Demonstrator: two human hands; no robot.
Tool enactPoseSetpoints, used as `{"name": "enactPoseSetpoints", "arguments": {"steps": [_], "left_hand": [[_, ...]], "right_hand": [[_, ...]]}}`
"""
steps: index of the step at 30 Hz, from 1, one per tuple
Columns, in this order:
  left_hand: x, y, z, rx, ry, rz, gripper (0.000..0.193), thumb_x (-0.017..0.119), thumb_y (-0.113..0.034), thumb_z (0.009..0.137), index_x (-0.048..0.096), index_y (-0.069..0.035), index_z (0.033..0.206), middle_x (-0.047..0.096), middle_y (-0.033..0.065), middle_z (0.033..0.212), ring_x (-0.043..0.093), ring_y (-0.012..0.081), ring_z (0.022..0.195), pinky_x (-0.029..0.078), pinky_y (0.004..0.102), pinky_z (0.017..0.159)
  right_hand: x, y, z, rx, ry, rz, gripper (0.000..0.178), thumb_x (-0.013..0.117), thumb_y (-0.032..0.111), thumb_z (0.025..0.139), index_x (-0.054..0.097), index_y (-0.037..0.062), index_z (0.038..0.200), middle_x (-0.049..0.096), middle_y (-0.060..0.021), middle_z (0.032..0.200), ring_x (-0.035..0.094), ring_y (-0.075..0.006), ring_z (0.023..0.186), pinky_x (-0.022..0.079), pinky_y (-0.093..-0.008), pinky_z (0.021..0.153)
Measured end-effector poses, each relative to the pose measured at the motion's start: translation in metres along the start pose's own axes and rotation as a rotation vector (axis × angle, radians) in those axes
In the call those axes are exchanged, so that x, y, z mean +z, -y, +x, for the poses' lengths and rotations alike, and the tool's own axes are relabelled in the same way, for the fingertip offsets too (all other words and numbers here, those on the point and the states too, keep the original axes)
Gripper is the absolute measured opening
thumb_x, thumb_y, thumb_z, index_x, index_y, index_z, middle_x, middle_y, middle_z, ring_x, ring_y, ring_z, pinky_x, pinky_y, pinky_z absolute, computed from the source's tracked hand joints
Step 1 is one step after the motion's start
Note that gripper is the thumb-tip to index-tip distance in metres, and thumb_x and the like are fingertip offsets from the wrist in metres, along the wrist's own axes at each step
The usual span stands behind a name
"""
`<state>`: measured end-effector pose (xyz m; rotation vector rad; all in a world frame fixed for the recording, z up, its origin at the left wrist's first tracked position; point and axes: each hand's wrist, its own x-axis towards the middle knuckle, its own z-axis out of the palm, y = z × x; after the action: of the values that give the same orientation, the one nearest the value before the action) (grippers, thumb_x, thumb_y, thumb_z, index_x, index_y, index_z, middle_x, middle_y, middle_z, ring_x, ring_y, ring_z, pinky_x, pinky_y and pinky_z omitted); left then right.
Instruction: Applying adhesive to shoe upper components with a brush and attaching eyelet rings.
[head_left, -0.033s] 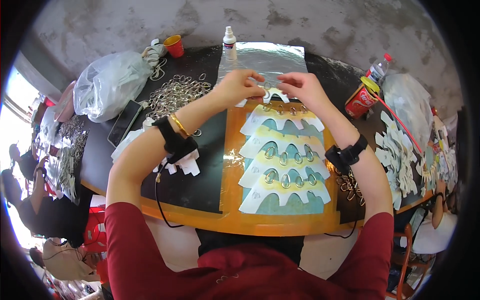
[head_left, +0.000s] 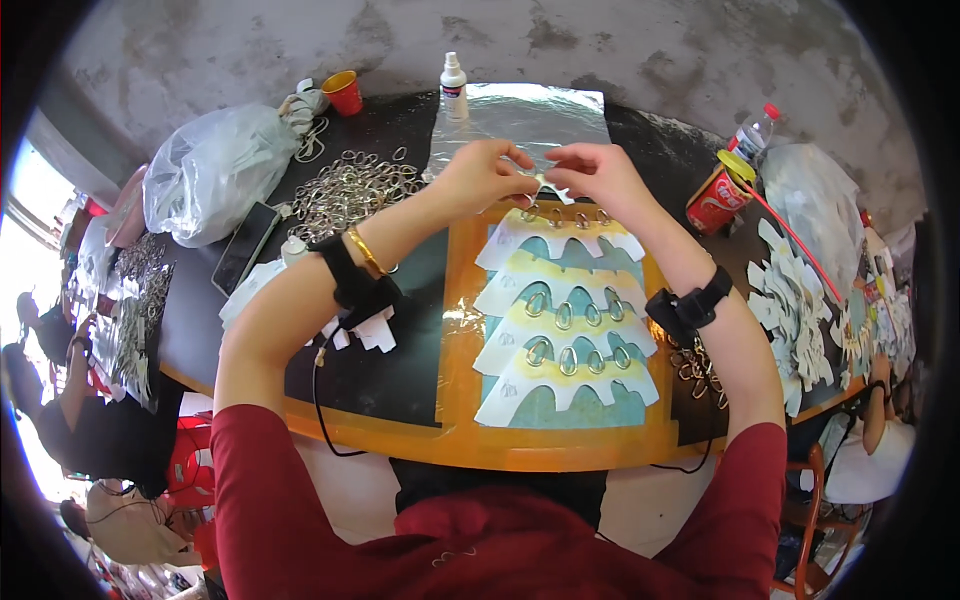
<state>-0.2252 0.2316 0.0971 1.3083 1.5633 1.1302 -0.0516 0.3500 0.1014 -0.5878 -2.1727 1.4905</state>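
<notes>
At the far end of the row, my left hand (head_left: 487, 177) and my right hand (head_left: 602, 176) are closed with fingertips almost meeting over a white cut-out piece (head_left: 557, 188). Both hands pinch the piece, and fingers hide much of it. Metal rings show just below my fingertips. Nearer to me, several white scalloped pieces with yellowish strips (head_left: 560, 388) overlap in rows on a green sheet (head_left: 600, 415). Oval metal rings (head_left: 564, 316) stand along some of their strips. Silver foil (head_left: 545, 110) lies beyond my hands.
A heap of metal rings (head_left: 350, 190), a phone (head_left: 246, 247) and a plastic bag (head_left: 222, 172) lie left. A spray bottle (head_left: 453, 88) stands behind. Right are a red can (head_left: 716, 202), white cut-outs (head_left: 792, 315) and a bottle (head_left: 755, 135). Other people sit at both sides.
My fingertips have come closer together, and less of the white piece shows between them. The rows on the sheet keep their arrangement; the whole view has shifted slightly.
</notes>
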Motion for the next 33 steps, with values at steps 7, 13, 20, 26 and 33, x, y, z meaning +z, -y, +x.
{"name": "enactPoseSetpoints", "arguments": {"steps": [7,13,20,26,33], "left_hand": [[0.037,0.015,0.02,0.008,0.052,-0.058,0.019,0.062,-0.011,0.09,0.05,0.002,0.098,0.07,0.0121,0.081,0.067,0.0118,0.074,0.05,0.0214,0.062],[0.047,0.01,0.019,-0.013,0.055,-0.019,0.017,0.058,-0.013,0.092,0.05,0.0,0.098,0.071,0.0109,0.084,0.064,0.0092,0.074,0.045,0.0206,0.062],[0.055,0.018,0.017,0.339,-0.068,0.435,0.019,0.057,-0.015,0.091,0.058,-0.002,0.105,0.068,0.0112,0.096,0.064,0.0212,0.085,0.048,0.0299,0.069],[0.065,0.026,0.007,0.506,0.028,0.935,0.025,0.058,-0.021,0.089,0.061,-0.005,0.108,0.063,0.0089,0.109,0.053,0.0277,0.103,0.042,0.0401,0.089],[0.059,0.03,0.01,0.407,0.084,0.902,0.03,0.059,-0.026,0.089,0.061,-0.005,0.111,0.06,0.0071,0.117,0.05,0.0273,0.107,0.038,0.0422,0.093]], "right_hand": [[-0.035,-0.025,-0.003,0.007,0.152,-0.241,0.026,0.071,0.01,0.078,0.07,-0.0014,0.101,0.07,-0.0109,0.086,0.065,-0.0142,0.079,0.05,-0.0269,0.072],[-0.035,-0.026,-0.009,0.081,0.214,-0.105,0.027,0.071,0.011,0.078,0.07,-0.0005,0.102,0.07,-0.0082,0.086,0.063,-0.0118,0.075,0.049,-0.0248,0.07],[-0.09,-0.044,0.022,0.134,-0.148,0.274,0.022,0.066,0.013,0.087,0.066,0.005,0.108,0.065,0.0025,0.086,0.054,-0.0028,0.072,0.046,-0.0174,0.067],[-0.085,-0.069,0.036,0.21,0.007,0.263,0.029,0.062,0.011,0.09,0.062,0.0025,0.118,0.063,0.0015,0.084,0.055,-0.0044,0.071,0.047,-0.0186,0.066],[-0.07,-0.063,0.05,0.261,0.076,0.231,0.029,0.062,0.013,0.091,0.061,-0.0025,0.116,0.065,-0.0034,0.088,0.061,-0.0067,0.074,0.053,-0.0195,0.069]]}}
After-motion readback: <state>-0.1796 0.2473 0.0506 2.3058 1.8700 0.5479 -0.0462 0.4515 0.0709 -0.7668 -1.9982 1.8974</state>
